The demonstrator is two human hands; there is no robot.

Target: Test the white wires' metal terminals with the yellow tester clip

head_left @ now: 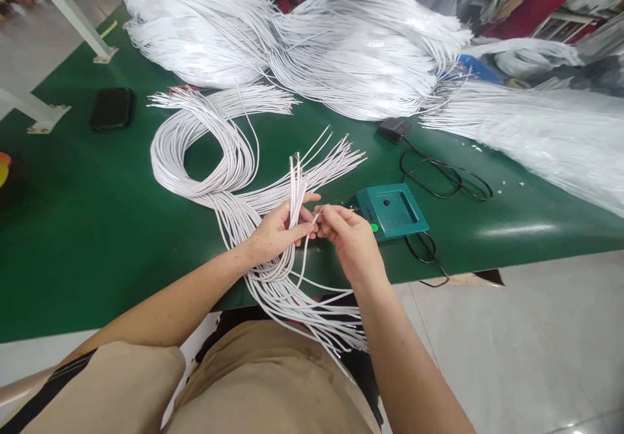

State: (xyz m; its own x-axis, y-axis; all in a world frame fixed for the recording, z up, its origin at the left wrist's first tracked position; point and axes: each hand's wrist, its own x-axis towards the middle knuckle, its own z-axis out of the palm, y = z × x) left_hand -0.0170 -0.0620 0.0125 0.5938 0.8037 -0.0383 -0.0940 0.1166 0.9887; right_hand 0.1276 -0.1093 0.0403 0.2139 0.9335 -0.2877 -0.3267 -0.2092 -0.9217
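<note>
My left hand (280, 229) is closed round several white cables (294, 206), their stripped ends pointing up above the fingers. The fingertips of my right hand (351, 234) pinch the end of a single white cable (307, 242), close to my left thumb. Just right of my fingers sits a small teal machine (392, 210) with a green button. A looped bundle of white cables (207, 184) lies left of my hands, and its loose ends (336, 323) hang over the table edge near my lap.
Large heaps of white cables (361, 51) cover the back of the green table (97, 226). A black foot pedal (394, 128) with a black cord (451, 174) lies behind the machine. At left are a black phone-like object (112, 108) and metal posts (80, 15). Other people stand beyond.
</note>
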